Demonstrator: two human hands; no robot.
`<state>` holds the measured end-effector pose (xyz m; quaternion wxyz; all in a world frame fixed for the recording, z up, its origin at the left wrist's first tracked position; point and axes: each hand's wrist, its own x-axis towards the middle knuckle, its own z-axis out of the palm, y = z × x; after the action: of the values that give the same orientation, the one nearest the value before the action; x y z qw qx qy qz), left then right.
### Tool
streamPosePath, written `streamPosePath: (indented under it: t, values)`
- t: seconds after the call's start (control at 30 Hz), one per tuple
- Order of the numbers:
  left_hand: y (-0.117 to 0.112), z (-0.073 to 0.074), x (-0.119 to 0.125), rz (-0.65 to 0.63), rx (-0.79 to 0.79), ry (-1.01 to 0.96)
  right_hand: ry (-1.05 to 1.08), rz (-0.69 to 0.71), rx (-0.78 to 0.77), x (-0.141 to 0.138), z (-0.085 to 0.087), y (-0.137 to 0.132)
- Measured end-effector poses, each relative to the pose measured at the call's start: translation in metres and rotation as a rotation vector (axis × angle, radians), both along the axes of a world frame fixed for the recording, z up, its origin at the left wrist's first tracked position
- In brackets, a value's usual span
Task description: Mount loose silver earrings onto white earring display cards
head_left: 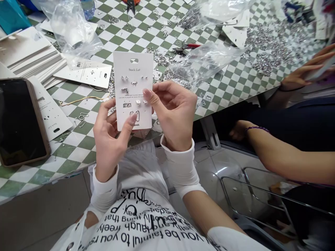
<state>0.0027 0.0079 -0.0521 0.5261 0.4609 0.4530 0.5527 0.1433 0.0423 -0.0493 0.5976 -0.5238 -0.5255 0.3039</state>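
A white earring card [134, 75] is held upright between both my hands, above the table's near edge. Small silver studs sit in its upper rows, with paperclip-shaped earrings [137, 116] near the bottom. My left hand [111, 136] grips the lower left corner, its thumb over the front beside the bottom pair. My right hand [172, 111] pinches the right edge, thumb tip on the card's face by the lower studs. The fingers behind the card are partly hidden. Left of it, more printed earring cards [87, 72] lie on the table.
A green-and-white checkered tabletop [102, 38] carries a phone [21, 122], a stack of cards [31, 52], plastic bags [209, 61], red-handled pliers [185, 48] and loose silver pieces [274, 48]. At the right sits another person, whose hand [298, 75] holds a pale object.
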Motion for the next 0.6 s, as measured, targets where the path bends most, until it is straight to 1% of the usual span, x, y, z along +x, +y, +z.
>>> streamPosePath:
  t: [0.07, 0.2, 0.27, 0.33, 0.4, 0.43, 0.53, 0.6]
  values:
    - [-0.001, 0.0, 0.001, 0.047, 0.022, 0.034, 0.002, 0.008, 0.004, -0.002, 0.001, -0.002]
    - [0.0, -0.001, 0.002, 0.154, -0.003, 0.093, 0.006, 0.048, 0.03, -0.005, 0.005, -0.007]
    - [0.001, -0.002, 0.002, 0.207, 0.019, 0.081, 0.02, 0.065, 0.085, -0.006, 0.01, -0.012]
    - [0.001, -0.003, 0.001, 0.229, 0.037, 0.033, 0.051, 0.095, 0.133, -0.008, 0.014, -0.018]
    - [0.002, -0.005, -0.002, 0.19, 0.012, -0.06, 0.107, 0.122, 0.164, -0.011, 0.017, -0.025]
    - [0.002, -0.007, -0.003, 0.139, -0.021, -0.111, 0.138, 0.129, 0.178, -0.013, 0.016, -0.028]
    - [0.001, -0.01, -0.005, -0.027, -0.131, -0.243, 0.19, 0.138, 0.258, -0.021, 0.009, -0.032]
    - [0.001, -0.012, -0.004, -0.089, -0.199, -0.282, 0.182, 0.148, 0.294, -0.026, 0.002, -0.031]
